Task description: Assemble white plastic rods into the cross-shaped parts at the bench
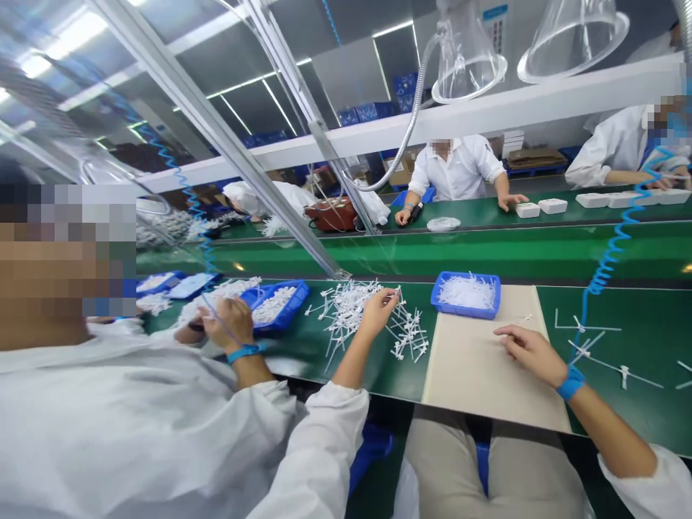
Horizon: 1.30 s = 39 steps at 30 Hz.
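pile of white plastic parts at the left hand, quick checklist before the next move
1. Left hand holding a part from the pile of white plastic parts: cannot tell, the hand hides it.
2. Right hand free of parts: ok, open above the beige mat.
3. Blue wristband on the right wrist, with the coiled blue cord running near it: ok.
4. Blue tray of white parts on the mat: ok.
5. Loose white parts on the green surface right of the mat: not ok, they lie outside any tray.
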Each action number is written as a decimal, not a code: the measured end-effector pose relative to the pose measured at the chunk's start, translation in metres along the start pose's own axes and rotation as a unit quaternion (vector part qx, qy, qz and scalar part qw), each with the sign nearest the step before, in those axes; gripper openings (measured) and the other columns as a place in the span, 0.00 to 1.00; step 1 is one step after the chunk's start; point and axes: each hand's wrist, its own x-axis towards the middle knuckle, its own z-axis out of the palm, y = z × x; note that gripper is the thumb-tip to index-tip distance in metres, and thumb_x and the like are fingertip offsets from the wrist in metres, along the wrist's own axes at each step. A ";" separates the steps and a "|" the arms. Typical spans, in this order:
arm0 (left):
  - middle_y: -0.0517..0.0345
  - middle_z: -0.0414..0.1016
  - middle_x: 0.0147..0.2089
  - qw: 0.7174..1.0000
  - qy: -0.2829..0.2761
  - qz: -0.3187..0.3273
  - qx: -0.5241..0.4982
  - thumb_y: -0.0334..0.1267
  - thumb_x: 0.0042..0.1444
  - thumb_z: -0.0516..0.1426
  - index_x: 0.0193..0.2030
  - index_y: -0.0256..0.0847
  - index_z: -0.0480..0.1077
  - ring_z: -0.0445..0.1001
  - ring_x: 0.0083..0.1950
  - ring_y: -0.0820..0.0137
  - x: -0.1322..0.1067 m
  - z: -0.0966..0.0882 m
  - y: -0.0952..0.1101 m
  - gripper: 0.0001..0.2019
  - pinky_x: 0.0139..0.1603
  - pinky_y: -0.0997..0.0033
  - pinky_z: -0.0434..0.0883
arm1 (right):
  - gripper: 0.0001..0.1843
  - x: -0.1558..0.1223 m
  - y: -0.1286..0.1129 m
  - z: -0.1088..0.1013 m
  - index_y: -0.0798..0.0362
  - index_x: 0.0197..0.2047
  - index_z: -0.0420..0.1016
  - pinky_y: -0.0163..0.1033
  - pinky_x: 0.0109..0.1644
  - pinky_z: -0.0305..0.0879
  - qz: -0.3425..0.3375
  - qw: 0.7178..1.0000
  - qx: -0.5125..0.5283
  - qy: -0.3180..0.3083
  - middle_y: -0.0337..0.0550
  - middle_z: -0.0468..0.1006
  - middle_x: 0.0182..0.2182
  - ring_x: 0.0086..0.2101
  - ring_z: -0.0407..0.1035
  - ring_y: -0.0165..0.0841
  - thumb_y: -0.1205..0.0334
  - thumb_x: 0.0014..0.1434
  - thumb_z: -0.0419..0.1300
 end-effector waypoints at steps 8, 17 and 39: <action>0.46 0.86 0.50 0.991 0.095 -0.021 -0.097 0.48 0.62 0.62 0.49 0.38 0.79 0.84 0.48 0.60 -0.033 -0.012 0.022 0.17 0.54 0.59 0.80 | 0.23 0.038 0.006 0.045 0.57 0.54 0.83 0.36 0.31 0.66 0.025 0.972 0.174 -0.158 0.37 0.76 0.27 0.27 0.70 0.30 0.49 0.63 0.68; 0.48 0.86 0.49 0.956 0.158 0.117 -0.216 0.45 0.65 0.67 0.44 0.42 0.83 0.84 0.55 0.60 -0.087 0.089 0.096 0.09 0.58 0.55 0.82 | 0.47 0.038 0.010 0.049 0.45 0.73 0.70 0.33 0.35 0.76 0.005 0.924 0.340 -0.174 0.49 0.75 0.58 0.37 0.78 0.29 0.55 0.52 0.79; 0.48 0.88 0.48 0.947 -0.026 0.157 -0.280 0.41 0.68 0.65 0.49 0.42 0.85 0.86 0.51 0.61 -0.051 0.171 0.140 0.09 0.55 0.61 0.82 | 0.23 0.050 -0.007 0.008 0.52 0.51 0.89 0.38 0.35 0.72 0.014 0.862 0.495 0.113 0.48 0.84 0.35 0.35 0.76 0.35 0.44 0.62 0.74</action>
